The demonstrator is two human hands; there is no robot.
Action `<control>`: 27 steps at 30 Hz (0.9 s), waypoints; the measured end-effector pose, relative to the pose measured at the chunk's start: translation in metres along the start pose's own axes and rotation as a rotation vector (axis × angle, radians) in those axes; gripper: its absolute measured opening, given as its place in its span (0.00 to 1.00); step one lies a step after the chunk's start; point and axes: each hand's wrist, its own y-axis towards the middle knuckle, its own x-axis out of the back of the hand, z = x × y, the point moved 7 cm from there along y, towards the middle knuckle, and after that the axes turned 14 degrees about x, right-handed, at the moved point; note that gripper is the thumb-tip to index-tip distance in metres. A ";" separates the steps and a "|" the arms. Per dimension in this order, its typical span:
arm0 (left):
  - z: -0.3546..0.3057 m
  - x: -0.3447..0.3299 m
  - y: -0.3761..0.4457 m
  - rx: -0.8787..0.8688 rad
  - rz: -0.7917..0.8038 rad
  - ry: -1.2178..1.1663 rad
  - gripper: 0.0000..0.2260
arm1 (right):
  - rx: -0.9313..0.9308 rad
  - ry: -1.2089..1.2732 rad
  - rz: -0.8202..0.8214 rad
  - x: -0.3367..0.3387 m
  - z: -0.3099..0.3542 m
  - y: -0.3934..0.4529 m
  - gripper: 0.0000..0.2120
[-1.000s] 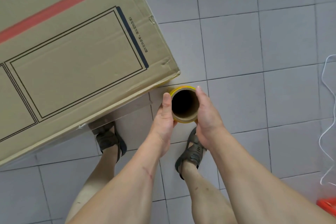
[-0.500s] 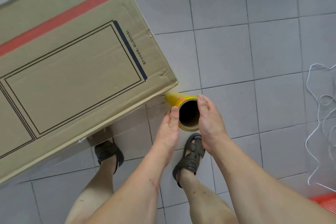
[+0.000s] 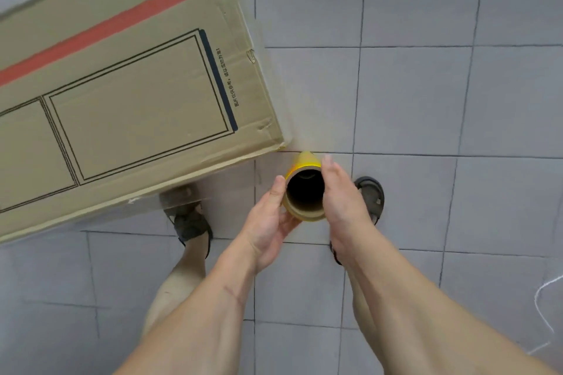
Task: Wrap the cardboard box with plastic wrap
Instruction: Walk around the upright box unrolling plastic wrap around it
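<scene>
1. Box (image 3: 128, 106): big cardboard box, lying tilted across the floor (image 3: 426, 100), fills the frame from 9 to 12 o'clock. Near corner sits just at 11 o'clock of the roll.
2. Roll (image 3: 304, 192): yellow plastic-wrap roll on a cardboard tube, seen end-on, open bore facing the camera. It's at frame centre, just off the box corner.
3. Film: a faint clear sheet seems to run from the roll's far end up along the box's right edge toward 12 o'clock; hard to see, so only a guess that it's already stuck to the box.
4. Left hand (image 3: 268, 222): grip cups the roll from 9 o'clock, thumb up along the rim, fingers curled under the tube.
5. Right hand (image 3: 341, 198): fingers straight & together, flat against the roll's 3 o'clock side. Pressing, not wrapping round it.
6. Change vs a sec ago: roll's been carried round past the box corner, and the right foot (image 3: 370, 198) has stepped out to 3 o'clock of the hands. Roll was leaning toward the box half a sec back; now it points nearly straight at the camera.
7. Meaning: person looks to be walking the roll round the corner to start the next side. Wrap seems early; most of the visible top face looks bare.
8. Also: left foot (image 3: 189, 219) by the box's near edge, white cord (image 3: 545, 307) at 4 o'clock.
</scene>
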 end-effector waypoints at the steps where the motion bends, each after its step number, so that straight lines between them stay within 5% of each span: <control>1: 0.004 -0.009 0.002 0.015 0.008 -0.053 0.23 | 0.048 -0.122 0.024 0.006 0.009 0.006 0.24; 5: 0.015 -0.037 0.006 0.026 0.006 -0.259 0.34 | 0.186 -0.370 0.149 0.012 0.029 0.020 0.23; 12: -0.019 -0.051 0.014 -0.032 -0.111 -0.206 0.28 | -0.084 -0.071 0.164 0.032 0.025 0.018 0.24; 17: -0.020 -0.056 0.016 -0.019 -0.019 -0.224 0.32 | -0.086 0.013 0.118 0.027 0.016 0.031 0.50; 23: -0.023 -0.065 0.016 0.012 0.103 -0.314 0.32 | -0.078 -0.090 0.059 0.026 0.044 0.030 0.45; 27: -0.027 -0.082 0.018 0.040 0.229 -0.511 0.34 | 0.068 -0.402 0.115 0.016 0.088 0.044 0.29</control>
